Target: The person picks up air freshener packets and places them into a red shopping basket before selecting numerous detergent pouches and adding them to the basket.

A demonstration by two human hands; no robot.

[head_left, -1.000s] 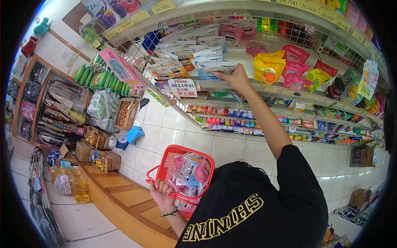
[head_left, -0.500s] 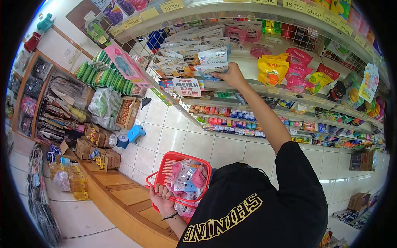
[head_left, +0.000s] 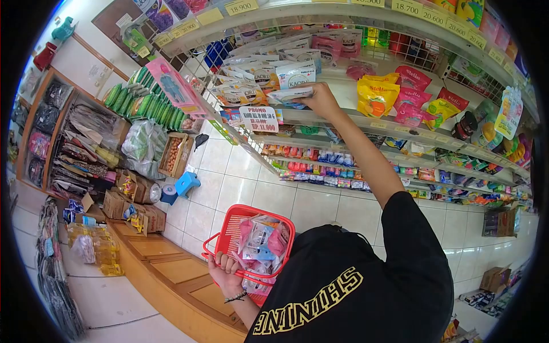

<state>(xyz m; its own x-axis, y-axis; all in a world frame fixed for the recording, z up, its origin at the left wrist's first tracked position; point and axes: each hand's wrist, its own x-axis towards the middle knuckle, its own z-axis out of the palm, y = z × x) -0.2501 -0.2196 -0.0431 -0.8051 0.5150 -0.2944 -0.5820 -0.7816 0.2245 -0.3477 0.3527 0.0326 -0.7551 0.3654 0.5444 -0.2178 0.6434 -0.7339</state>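
Note:
My right hand [head_left: 321, 101] is closed on the edge of a white and blue Kaori packet [head_left: 290, 93] at the front of the shelf. The packet is tipped towards me, and another Kaori packet [head_left: 298, 74] stands upright just behind it. Lower down, my left hand [head_left: 224, 271] is wrapped round the handle of a red plastic basket [head_left: 233, 231]. Inside the basket lie several pink, white and blue packets [head_left: 260, 243]. A promo price card [head_left: 259, 119] hangs at the shelf edge, left of and below my right hand.
Yellow and pink Stella pouches [head_left: 378, 98] stand right of my right hand. Lower shelves hold small colourful packs [head_left: 320, 168]. A blue stool [head_left: 187, 184] and an egg crate [head_left: 175, 154] are on the tiled floor, with a wooden counter [head_left: 166, 268] at lower left.
The packet in my right hand has tipped from facing me to nearly flat, and the hand has turned slightly. The basket has risen a little in my left hand.

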